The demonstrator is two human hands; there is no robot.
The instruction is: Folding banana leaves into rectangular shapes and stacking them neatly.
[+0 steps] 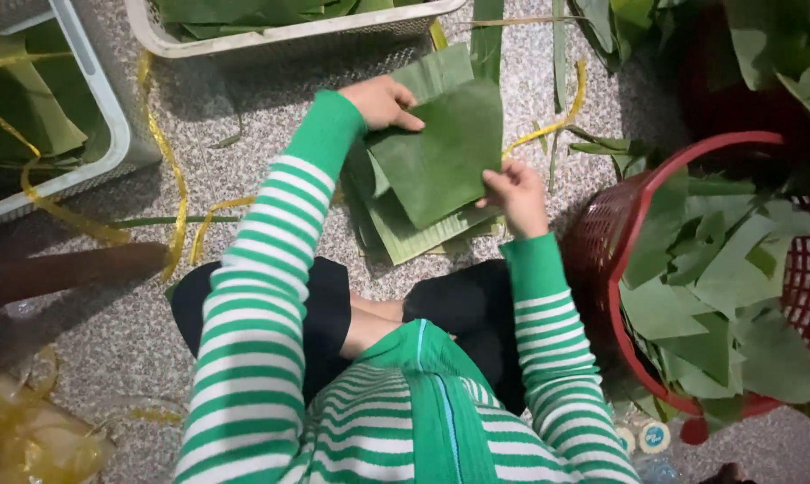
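Left hand (382, 101): fingers pinched on far-left corner of cut banana-leaf square (441, 152)
Right hand (515, 194): fingers closed on near-right edge of same square, thumb on top
Square held flat, just above leaf stack (405, 235) on speckled floor (270, 125), between the knees and the white basket (279, 34)
Step in hand, by judgement: squaring top piece over stack; next move calls for lowering both corners level, edges matched to pieces beneath
Outward, right: red mesh basket (602, 224) of loose leaf pieces
Outward, left: second white crate (109, 116) with leaves, yellow ribbon strips (167, 166) on floor
Packages: crumpled yellow plastic wrap (19, 430) at lower left; small round caps (654, 436), white with blue centre, at lower right; print unreadable
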